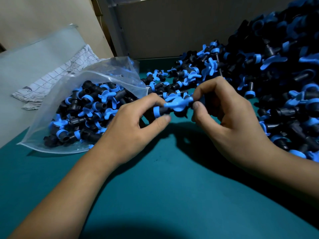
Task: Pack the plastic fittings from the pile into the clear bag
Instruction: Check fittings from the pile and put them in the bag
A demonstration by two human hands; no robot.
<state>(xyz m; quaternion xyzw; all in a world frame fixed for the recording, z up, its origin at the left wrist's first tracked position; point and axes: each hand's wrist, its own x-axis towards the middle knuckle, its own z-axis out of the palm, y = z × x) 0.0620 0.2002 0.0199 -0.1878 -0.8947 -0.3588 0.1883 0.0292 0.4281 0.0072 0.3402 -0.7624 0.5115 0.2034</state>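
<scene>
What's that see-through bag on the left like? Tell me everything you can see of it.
The clear bag is thin, glossy, crinkled plastic lying on its side on the green table, left of the hands. Its mouth gapes toward the pile on the right. Through its walls show many black fittings with blue handles, filling it partway. Behind it lies a patterned cloth. Whether the left hand touches the bag cannot be told.

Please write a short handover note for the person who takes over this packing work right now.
Left hand and right hand together pinch one blue-and-black fitting above the green table.
Clear bag lies open at left, already partly filled with fittings.
Large pile remains at right.
Left: drop the held fitting in the bag, then continue with the pile.
</scene>
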